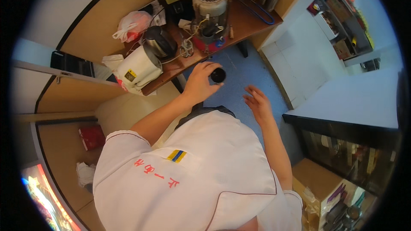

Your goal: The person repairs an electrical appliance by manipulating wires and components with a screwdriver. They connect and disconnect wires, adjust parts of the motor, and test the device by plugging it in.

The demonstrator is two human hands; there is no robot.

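Observation:
My left hand (pixel 200 81) is closed round a small round black object (pixel 218 75), held at its side between fingers and thumb. It looks like a cup or a cap seen from above; I cannot tell which. To the right, my right hand (pixel 258 103) hangs in the air with its fingers loosely apart and nothing in them. Beyond both hands, close to the front edge of the brown table (pixel 252 19), stands a machine with a perforated round metal top (pixel 209 2) and a red base.
A dark kettle (pixel 160 42), a white appliance (pixel 140 69) and a tied plastic bag (pixel 132 25) crowd the table's left. Cords (pixel 187 48) lie near the front edge. Several bottles stand at the far right. On the floor at lower right is a cardboard box (pixel 314 177), beside a dark glass-fronted cabinet (pixel 346 145).

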